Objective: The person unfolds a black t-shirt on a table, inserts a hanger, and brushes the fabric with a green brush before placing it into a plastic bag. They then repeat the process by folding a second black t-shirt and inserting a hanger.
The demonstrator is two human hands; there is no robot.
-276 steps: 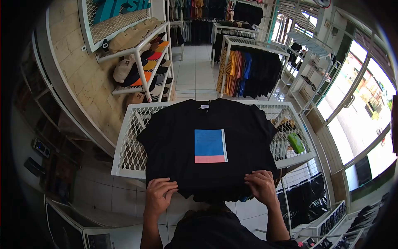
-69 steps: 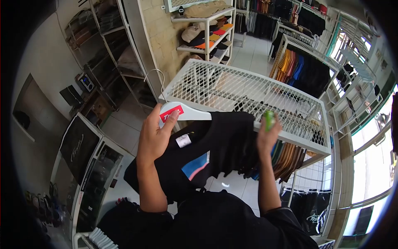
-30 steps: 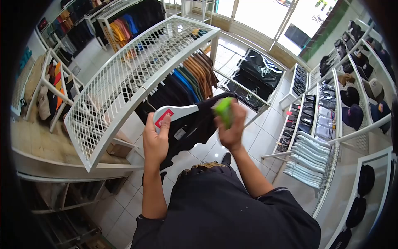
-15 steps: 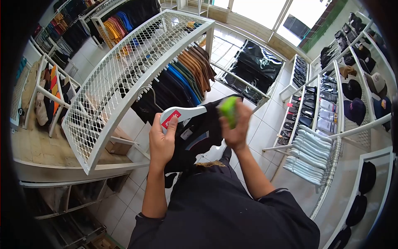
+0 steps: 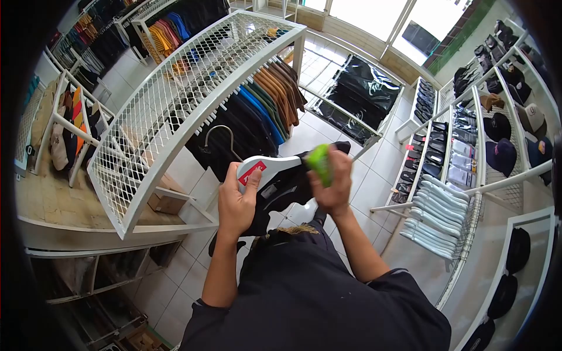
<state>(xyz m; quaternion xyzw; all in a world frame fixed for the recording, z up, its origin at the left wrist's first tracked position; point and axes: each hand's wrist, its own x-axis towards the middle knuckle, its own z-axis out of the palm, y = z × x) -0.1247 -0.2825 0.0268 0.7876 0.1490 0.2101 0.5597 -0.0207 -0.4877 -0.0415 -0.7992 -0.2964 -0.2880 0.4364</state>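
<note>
My left hand [image 5: 236,202] grips a white plastic hanger [image 5: 270,165] that has a red label and a metal hook [image 5: 221,133]. A black T-shirt [image 5: 287,186] with a neck tag hangs on it, partly hidden behind my hands and body. My right hand [image 5: 332,182] holds a small bright green object [image 5: 319,163] against the shirt's right shoulder. Both hands are in front of my chest, just below a row of hanging shirts [image 5: 257,111].
A white wire-mesh table [image 5: 175,111] stands at left with the shirts hung under its edge. Cap shelves [image 5: 64,128] are far left. White racks [image 5: 456,175] with folded socks and caps fill the right. A clothes rail [image 5: 170,29] is behind.
Since a second ago the hanger with the shirt has shifted slightly right and down, its hook now turned up toward the hanging row. Both hands keep their grips.
</note>
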